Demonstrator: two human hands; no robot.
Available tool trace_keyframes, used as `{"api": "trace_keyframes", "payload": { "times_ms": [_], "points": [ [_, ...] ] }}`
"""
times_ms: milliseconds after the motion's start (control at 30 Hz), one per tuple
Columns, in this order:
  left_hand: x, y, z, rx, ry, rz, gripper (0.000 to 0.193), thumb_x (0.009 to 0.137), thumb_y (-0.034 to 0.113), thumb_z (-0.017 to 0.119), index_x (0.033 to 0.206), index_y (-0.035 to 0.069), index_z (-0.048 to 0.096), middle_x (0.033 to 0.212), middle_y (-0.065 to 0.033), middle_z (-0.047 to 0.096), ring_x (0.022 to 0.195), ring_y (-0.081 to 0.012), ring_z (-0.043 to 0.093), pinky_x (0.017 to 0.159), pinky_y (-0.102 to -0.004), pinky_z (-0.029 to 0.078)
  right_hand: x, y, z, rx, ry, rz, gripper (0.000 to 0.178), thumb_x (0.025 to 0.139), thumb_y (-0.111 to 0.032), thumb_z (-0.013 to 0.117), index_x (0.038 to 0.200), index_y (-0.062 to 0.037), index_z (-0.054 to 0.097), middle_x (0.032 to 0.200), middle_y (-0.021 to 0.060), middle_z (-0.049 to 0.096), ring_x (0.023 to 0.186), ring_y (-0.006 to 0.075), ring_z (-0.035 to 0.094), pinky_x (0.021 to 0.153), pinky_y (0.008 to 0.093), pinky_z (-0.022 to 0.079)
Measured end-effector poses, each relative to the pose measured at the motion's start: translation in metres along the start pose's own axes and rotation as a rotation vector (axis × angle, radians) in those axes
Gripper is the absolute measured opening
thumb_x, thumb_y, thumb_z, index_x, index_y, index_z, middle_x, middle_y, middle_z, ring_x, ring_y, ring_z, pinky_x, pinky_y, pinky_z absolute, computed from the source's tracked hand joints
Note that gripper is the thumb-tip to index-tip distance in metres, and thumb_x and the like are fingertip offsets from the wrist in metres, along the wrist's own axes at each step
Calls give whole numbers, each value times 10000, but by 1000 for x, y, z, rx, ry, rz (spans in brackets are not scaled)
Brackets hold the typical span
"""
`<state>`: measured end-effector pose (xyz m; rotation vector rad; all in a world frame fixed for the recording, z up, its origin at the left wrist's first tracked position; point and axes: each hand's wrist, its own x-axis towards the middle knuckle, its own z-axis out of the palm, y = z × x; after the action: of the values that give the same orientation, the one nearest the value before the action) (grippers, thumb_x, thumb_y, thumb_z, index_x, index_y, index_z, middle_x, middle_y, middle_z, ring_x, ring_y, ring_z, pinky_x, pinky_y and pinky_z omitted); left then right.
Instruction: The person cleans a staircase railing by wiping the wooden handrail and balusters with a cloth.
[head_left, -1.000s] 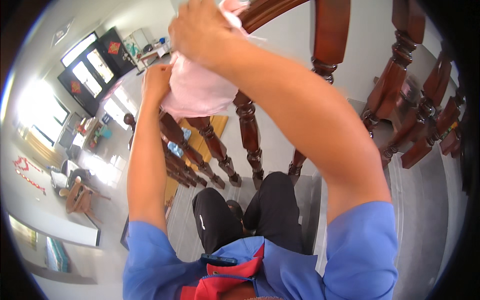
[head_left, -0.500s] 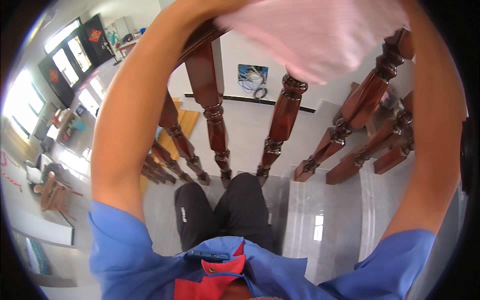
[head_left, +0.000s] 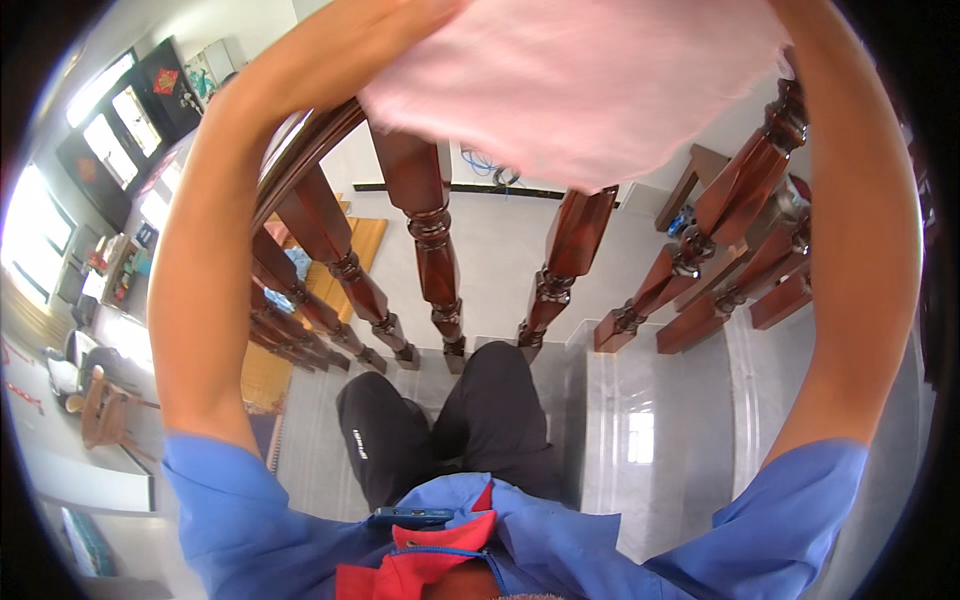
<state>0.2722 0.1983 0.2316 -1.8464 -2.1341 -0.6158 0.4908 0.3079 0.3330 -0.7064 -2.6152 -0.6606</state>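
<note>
A pale pink cloth (head_left: 590, 90) is spread wide across the top of the view, between my two raised arms, and hides the upper part of the railing. My left forearm (head_left: 290, 75) bends up and over to the cloth's upper left side. Along the right, my right forearm (head_left: 870, 190) rises to the cloth's upper right corner. Both hands lie past the top edge, so their fingers and grip do not show. Behind and below the cloth stand dark red-brown wooden balusters (head_left: 432, 235), with a matching handrail (head_left: 315, 150) sloping at the left.
Grey polished stair steps (head_left: 655, 400) lie at the right below the railing, near my knees (head_left: 490, 400). Beyond the balusters are a yellow wooden platform (head_left: 365, 245) and loose cables (head_left: 490, 165) by the wall. A wooden chair (head_left: 105, 410) stands far left.
The pink cloth has shifted left and lower in view, now covering more of the balusters and most of the cable box. My left arm has moved outward to the left, baring the handrail.
</note>
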Motion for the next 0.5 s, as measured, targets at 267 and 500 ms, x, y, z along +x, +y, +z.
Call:
{"api": "trace_keyframes", "payload": {
  "times_ms": [267,500],
  "points": [
    [-101,-190,10,-526,-15,-620,639,1074,570,370,1362,64,631,1330,-73,634,1166,-170,574,988,-285,429,38,-158,77,225,70,-387,314,878,-263,667,1149,-137,764,1120,78,762,998,267,738,804,456,579],
    [-85,-102,71,-1001,384,-363,610,1122,416,350,1465,-71,482,1445,-144,570,1309,-201,546,1128,-338,391,14,-119,65,-1,63,-362,331,917,-203,592,1195,-66,705,1121,147,728,1012,333,704,924,493,525]
  ]
}}
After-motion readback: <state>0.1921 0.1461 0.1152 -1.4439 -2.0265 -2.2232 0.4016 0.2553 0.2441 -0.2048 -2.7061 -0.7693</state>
